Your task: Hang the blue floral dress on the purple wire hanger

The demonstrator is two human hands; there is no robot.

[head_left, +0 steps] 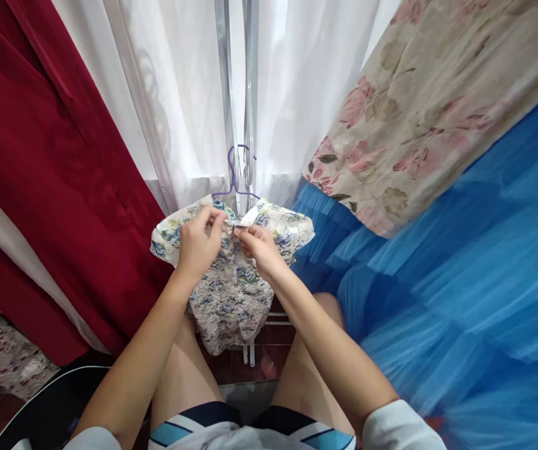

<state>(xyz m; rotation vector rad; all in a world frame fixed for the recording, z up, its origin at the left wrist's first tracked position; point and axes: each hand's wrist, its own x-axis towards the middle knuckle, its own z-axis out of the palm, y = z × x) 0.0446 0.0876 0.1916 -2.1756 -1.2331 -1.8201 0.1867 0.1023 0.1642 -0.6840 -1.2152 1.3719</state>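
Note:
A short-sleeved floral garment [231, 312], white with blue and yellow-green flowers, hangs in front of me on a purple hanger [232, 169]. At its neckline my left hand [199, 240] is closed, thumb and fingertips pinching the left edge of the opening. My right hand [258, 249] is closed too, its thumb and forefinger pinching the neckline's right edge just beside the left fingertips. A small dark detail shows at the right fingertips, too small to make out. The white inside of the collar [253, 214] is partly folded outward.
White curtains [316, 81] and grey-white metal poles [250, 75] stand behind the garment. Dark red cloth [62, 162] hangs at left. To the right are a beige floral cloth [391, 137] and blue tulle [475, 294]. A black round container [48, 406] sits at lower left.

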